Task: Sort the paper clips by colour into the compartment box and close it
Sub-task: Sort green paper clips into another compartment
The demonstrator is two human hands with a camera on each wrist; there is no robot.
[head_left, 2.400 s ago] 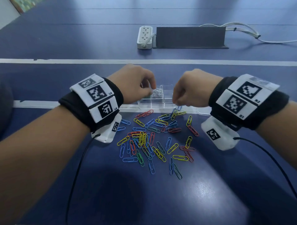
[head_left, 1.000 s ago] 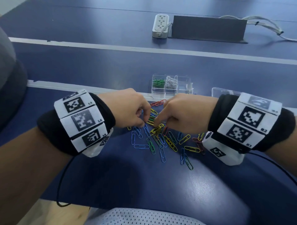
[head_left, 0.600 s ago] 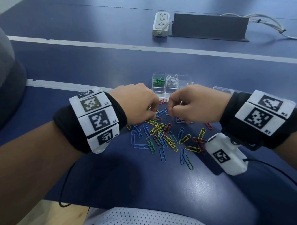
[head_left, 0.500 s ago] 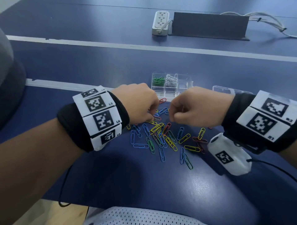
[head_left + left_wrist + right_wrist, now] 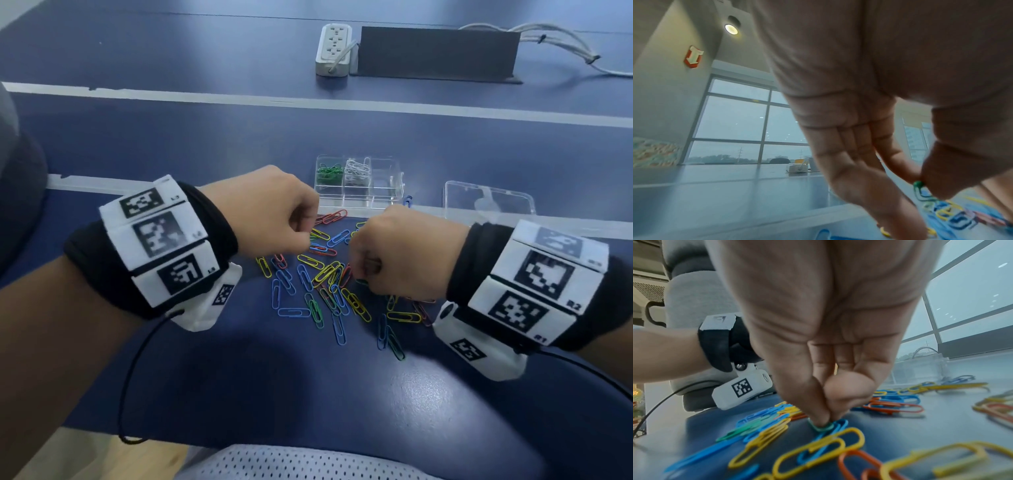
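Note:
A loose pile of coloured paper clips point(image 5: 325, 281) lies on the blue table in front of the clear compartment box point(image 5: 387, 198). One far compartment holds green clips point(image 5: 329, 173), the one beside it white clips point(image 5: 358, 168). My left hand point(image 5: 306, 236) hovers at the pile's far left; its thumb and forefinger point(image 5: 919, 180) pinch a green clip point(image 5: 918, 184) held off the table. My right hand point(image 5: 356, 270) reaches down into the middle of the pile, where its fingertips point(image 5: 826, 420) pinch a green clip point(image 5: 823, 428) that still lies on the table.
The box's clear lid point(image 5: 488, 205) lies separate to the right of the box. A white power strip point(image 5: 334, 48) and a dark upright panel point(image 5: 435, 51) with cables stand at the back. A white stripe point(image 5: 308, 102) crosses the table.
My right hand has dropped from above the pile down onto it and closed on a green clip. My left hand has stayed almost in place with its clip.

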